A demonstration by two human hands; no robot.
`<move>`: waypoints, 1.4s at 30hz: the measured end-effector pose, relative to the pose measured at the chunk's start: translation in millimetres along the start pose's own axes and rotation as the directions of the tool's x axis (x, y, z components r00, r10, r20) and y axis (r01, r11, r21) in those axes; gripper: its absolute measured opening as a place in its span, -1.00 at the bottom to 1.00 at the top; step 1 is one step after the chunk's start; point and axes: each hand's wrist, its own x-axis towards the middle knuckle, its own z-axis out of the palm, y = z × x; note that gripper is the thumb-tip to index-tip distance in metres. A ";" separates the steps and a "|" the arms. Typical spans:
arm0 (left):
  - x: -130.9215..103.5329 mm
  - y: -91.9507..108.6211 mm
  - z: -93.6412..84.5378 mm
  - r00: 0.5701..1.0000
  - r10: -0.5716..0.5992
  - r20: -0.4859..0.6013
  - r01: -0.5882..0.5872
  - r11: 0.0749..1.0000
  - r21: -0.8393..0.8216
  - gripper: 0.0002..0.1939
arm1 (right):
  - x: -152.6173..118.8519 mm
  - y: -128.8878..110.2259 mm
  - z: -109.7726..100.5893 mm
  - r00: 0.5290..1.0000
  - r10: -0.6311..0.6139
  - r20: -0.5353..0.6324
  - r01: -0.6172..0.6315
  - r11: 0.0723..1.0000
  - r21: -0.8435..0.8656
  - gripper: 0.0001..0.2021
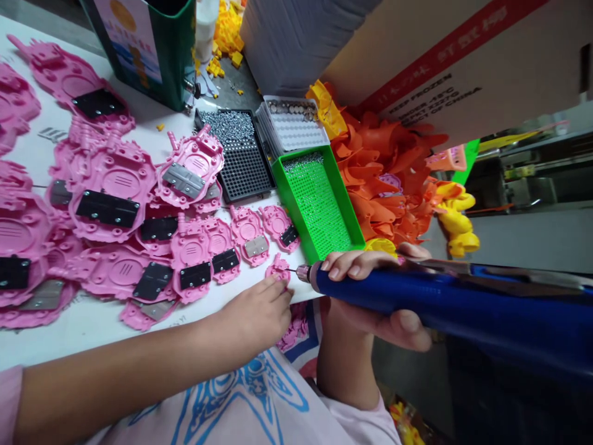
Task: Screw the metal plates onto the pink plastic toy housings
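1. While the right hand [365, 321] wraps a blue electric screwdriver [440, 303], its grip closed on the barrel, the bit [290, 270] points toward the left hand [259, 315].
2. Small pink plastic part [278, 267]: near edge of the white worktop [60, 340], at the left fingertips. Bit's tip meets it in view; true contact unclear.
3. Left grip: fingers bunched and bent over the part, touching it. Thumb hidden; cannot tell whether the grip is closed around it.
4. Leftward, many pink plastic shells [123, 179], some overlapping. Black plates [107, 209] on several, grey plates [184, 179] on others, with screw heads showing.
5. Beyond the hands, a green tray [296, 216] with a perforated bed; loose screws gathered at its far end.
6. Just beside it, a black gridded tray [245, 170], screws heaped over the far half; next, a white tray [296, 133] with round metal pieces.
7. Orange plastic parts [380, 185] piled right of the trays, before a carton [463, 62] printed "KEEP FROZEN".
8. Dark green container [173, 55] upright at the far side.
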 end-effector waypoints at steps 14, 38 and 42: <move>3.3 2.4 1.6 0.998 0.007 0.070 -0.007 1.000 0.002 -0.85 | -4.0 1.5 6.1 0.995 -0.044 0.085 0.045 0.999 -0.019 -0.56; -6.8 -3.9 6.7 1.000 0.011 0.006 -0.011 0.999 -0.032 -0.89 | 68.3 38.2 -33.3 0.890 0.003 -0.456 -0.071 0.989 -0.132 -0.72; -6.4 -4.2 5.9 0.999 0.024 0.022 -0.024 0.999 -0.040 -0.88 | 68.8 40.5 -36.2 0.899 0.024 -0.437 -0.087 0.988 -0.127 -0.72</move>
